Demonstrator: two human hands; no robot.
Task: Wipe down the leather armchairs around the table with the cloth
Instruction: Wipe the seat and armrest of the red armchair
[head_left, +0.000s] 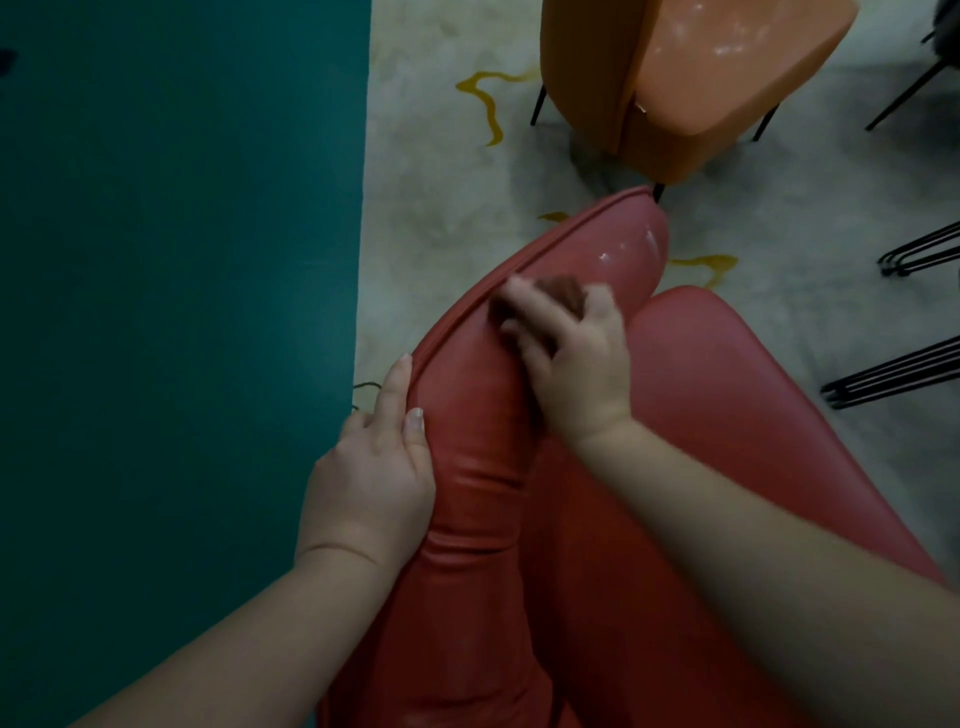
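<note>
Cloth (558, 291) under right hand (569, 358), fingers curled.

Red armchair (597, 519): glossy leather, fills near centre and right. Padded back or arm roll runs from near centre up to far centre, piped seam along its left edge, creases across the near part, bright sheen at the far tip. Rounded seat cushion lies to the right of the roll.

Cloth (558, 291): brown, bunched, pressed on the roll's far half just right of the seam, mostly covered.

Orange armchair (691, 78): glossy leather, far right of centre, thin black legs, standing on pale carpet, just beyond the red armchair's tip.
</note>
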